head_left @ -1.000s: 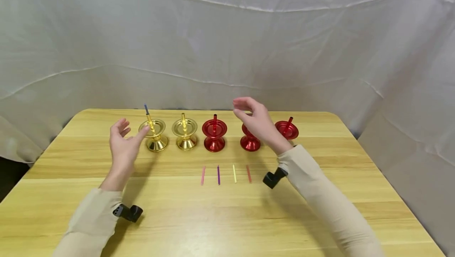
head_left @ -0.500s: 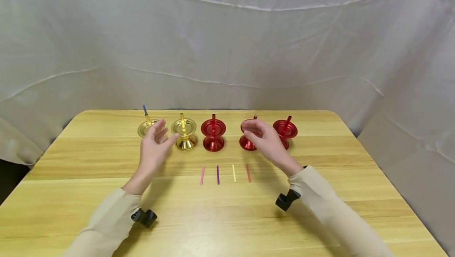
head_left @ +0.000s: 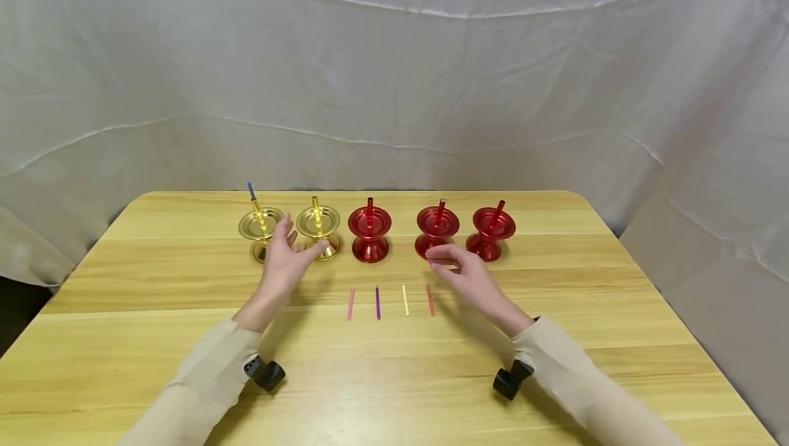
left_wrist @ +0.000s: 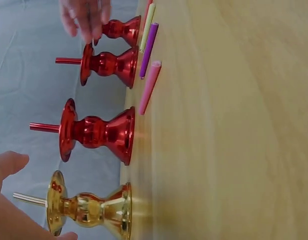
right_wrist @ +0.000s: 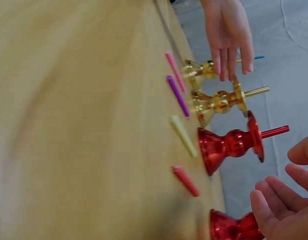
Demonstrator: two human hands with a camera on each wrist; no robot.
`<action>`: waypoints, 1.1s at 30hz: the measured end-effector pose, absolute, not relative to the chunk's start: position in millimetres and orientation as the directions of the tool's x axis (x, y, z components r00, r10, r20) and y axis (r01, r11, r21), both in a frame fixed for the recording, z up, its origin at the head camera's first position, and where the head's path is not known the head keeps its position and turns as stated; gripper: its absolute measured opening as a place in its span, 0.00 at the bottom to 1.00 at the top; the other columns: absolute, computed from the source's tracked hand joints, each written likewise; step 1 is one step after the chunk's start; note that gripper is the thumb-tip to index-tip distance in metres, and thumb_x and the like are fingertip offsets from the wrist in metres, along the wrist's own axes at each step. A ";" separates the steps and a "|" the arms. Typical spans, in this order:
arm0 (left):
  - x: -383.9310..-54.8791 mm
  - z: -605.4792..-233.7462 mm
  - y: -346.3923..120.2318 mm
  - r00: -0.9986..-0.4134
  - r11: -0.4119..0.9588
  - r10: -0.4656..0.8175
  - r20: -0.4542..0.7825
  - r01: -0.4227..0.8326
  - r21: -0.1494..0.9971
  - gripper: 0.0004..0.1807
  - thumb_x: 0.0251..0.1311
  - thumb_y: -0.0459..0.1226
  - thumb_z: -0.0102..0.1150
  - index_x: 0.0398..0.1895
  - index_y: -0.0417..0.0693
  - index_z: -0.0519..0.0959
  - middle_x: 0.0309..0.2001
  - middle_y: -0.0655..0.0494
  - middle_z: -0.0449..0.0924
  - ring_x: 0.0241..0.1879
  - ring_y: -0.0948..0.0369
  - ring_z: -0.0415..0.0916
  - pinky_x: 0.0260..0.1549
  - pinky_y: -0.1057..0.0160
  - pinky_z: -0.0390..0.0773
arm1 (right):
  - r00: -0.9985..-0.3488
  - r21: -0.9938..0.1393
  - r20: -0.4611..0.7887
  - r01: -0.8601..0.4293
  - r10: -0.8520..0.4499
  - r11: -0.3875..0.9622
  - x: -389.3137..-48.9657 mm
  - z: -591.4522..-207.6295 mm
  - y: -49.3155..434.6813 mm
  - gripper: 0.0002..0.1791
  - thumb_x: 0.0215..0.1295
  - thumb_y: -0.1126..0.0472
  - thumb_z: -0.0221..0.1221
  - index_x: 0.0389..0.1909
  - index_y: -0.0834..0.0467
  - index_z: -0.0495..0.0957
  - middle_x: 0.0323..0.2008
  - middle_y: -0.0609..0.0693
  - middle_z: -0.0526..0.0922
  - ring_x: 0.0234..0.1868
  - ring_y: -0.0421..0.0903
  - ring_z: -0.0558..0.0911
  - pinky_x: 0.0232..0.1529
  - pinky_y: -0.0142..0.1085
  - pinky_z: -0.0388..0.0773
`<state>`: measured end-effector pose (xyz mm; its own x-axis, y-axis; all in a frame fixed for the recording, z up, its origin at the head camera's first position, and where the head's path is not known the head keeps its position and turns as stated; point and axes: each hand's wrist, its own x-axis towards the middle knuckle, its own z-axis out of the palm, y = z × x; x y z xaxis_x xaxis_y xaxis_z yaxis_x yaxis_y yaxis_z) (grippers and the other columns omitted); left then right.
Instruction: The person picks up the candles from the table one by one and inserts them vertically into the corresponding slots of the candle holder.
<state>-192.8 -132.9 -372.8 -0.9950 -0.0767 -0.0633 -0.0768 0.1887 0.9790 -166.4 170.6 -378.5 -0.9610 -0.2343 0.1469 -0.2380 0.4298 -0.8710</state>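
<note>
From the head view I see my left hand (head_left: 285, 261) loose and empty over the counter (head_left: 123, 336), just in front of the two gold candle holders (head_left: 318, 229). My right hand (head_left: 466, 276) hangs relaxed and empty, nearest the red candle (head_left: 430, 300). Only the left wrist view shows the pink candle (left_wrist: 149, 86) lying right beside a red candle holder (left_wrist: 96, 132).

A wooden bench (head_left: 555, 391) carries five holders in a row near its far edge: two gold holders (head_left: 261, 230) (head_left: 318, 228) to the left and three red holders (head_left: 370, 232) (head_left: 436, 229) (head_left: 491, 232) to the right. Nearer, four thin sticks lie side by side: pink (head_left: 351, 303), purple (head_left: 378, 303), yellow (head_left: 405, 300) and red (head_left: 430, 300).
</note>
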 end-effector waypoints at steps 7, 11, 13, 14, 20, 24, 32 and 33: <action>-203.0 -381.8 -127.6 -0.994 0.155 -0.073 -0.080 -0.090 0.984 0.56 0.59 0.34 0.65 0.77 0.45 0.33 0.75 0.38 0.39 0.72 0.44 0.45 0.68 0.53 0.54 | -0.976 -0.850 0.100 -0.185 -0.193 0.494 -160.4 -392.2 172.6 0.12 0.63 0.71 0.60 0.47 0.69 0.78 0.45 0.61 0.82 0.46 0.55 0.81 0.51 0.45 0.77; -209.8 -385.1 -124.2 -0.992 0.184 -0.093 -0.088 -0.104 0.977 0.57 0.57 0.37 0.67 0.77 0.44 0.34 0.75 0.38 0.40 0.72 0.44 0.45 0.68 0.50 0.53 | -0.988 -0.846 0.045 -0.116 -0.147 0.520 -158.6 -395.7 171.8 0.12 0.61 0.70 0.62 0.45 0.69 0.79 0.42 0.59 0.83 0.43 0.53 0.82 0.48 0.43 0.79; -212.9 -386.5 -122.5 -0.991 0.202 -0.103 -0.089 -0.108 0.973 0.57 0.56 0.38 0.68 0.77 0.44 0.35 0.75 0.39 0.40 0.72 0.45 0.44 0.69 0.49 0.50 | -0.992 -0.843 0.026 -0.090 -0.127 0.530 -158.1 -397.0 172.0 0.12 0.60 0.70 0.62 0.45 0.69 0.79 0.41 0.58 0.84 0.42 0.53 0.82 0.47 0.42 0.80; -214.4 -387.0 -122.1 -0.990 0.209 -0.108 -0.092 -0.113 0.971 0.57 0.56 0.38 0.69 0.77 0.44 0.35 0.75 0.39 0.40 0.72 0.46 0.43 0.69 0.49 0.49 | -0.992 -0.840 0.022 -0.085 -0.123 0.536 -157.8 -397.4 172.3 0.12 0.60 0.70 0.62 0.45 0.70 0.79 0.40 0.58 0.84 0.42 0.52 0.83 0.46 0.41 0.80; -222.0 -390.0 -121.2 -0.987 0.204 -0.130 -0.097 -0.122 0.971 0.57 0.54 0.39 0.70 0.77 0.45 0.38 0.75 0.39 0.42 0.72 0.47 0.44 0.69 0.50 0.48 | -0.994 -0.819 0.007 -0.070 -0.111 0.570 -154.7 -400.4 173.2 0.11 0.58 0.71 0.63 0.43 0.69 0.81 0.37 0.56 0.85 0.39 0.49 0.82 0.41 0.38 0.81; -225.3 -392.9 -122.4 -0.987 0.210 -0.132 -0.094 -0.120 0.970 0.56 0.54 0.39 0.70 0.77 0.44 0.39 0.74 0.40 0.43 0.72 0.48 0.45 0.69 0.51 0.49 | -0.993 -0.808 -0.010 -0.061 -0.117 0.585 -152.3 -403.7 172.5 0.11 0.56 0.72 0.63 0.41 0.68 0.82 0.35 0.54 0.85 0.35 0.46 0.81 0.36 0.34 0.80; -228.8 -395.2 -124.6 -0.986 0.221 -0.123 -0.110 -0.135 0.966 0.56 0.56 0.43 0.69 0.77 0.45 0.40 0.75 0.41 0.42 0.72 0.47 0.44 0.69 0.49 0.49 | -0.996 -0.761 0.025 -0.071 -0.081 0.645 -149.7 -408.0 167.2 0.08 0.53 0.69 0.65 0.35 0.65 0.84 0.28 0.48 0.83 0.31 0.40 0.79 0.35 0.32 0.78; -228.9 -394.7 -125.0 -0.986 0.220 -0.124 -0.115 -0.140 0.965 0.55 0.56 0.43 0.69 0.77 0.45 0.40 0.75 0.41 0.43 0.72 0.47 0.44 0.69 0.49 0.49 | -0.996 -0.751 0.038 -0.082 -0.082 0.655 -149.9 -408.4 166.0 0.07 0.53 0.69 0.66 0.34 0.65 0.84 0.28 0.47 0.83 0.30 0.39 0.79 0.35 0.32 0.78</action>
